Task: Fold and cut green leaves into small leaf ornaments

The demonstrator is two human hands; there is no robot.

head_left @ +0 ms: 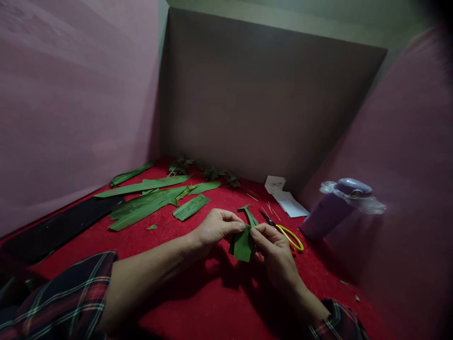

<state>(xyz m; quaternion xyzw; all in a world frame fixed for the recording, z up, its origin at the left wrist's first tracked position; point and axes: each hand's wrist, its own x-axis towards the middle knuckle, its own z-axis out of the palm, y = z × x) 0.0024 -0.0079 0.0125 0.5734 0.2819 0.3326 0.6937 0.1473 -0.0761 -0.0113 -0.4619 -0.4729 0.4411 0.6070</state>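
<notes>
Between my two hands a cut piece of green leaf [243, 244] hangs over the red cloth, its lower edge straight. My left hand [220, 227] pinches its upper left edge between thumb and fingers. At the upper right corner my right hand [272, 242] pinches the same leaf piece. Just beyond the fingertips lies a narrow leaf strip [250, 216]. Scissors with yellow handles [290, 236] rest to the right, close to my right hand. Whether anything small is also held between the fingertips is hidden.
Long green leaves [152, 208] lie at the left, leafy sprigs [210, 173] at the back. Thin sticks [271, 208] and white papers [290, 204] are near a purple bottle [329, 208] wrapped with clear plastic. A black flat object [63, 229] sits far left. Walls enclose three sides.
</notes>
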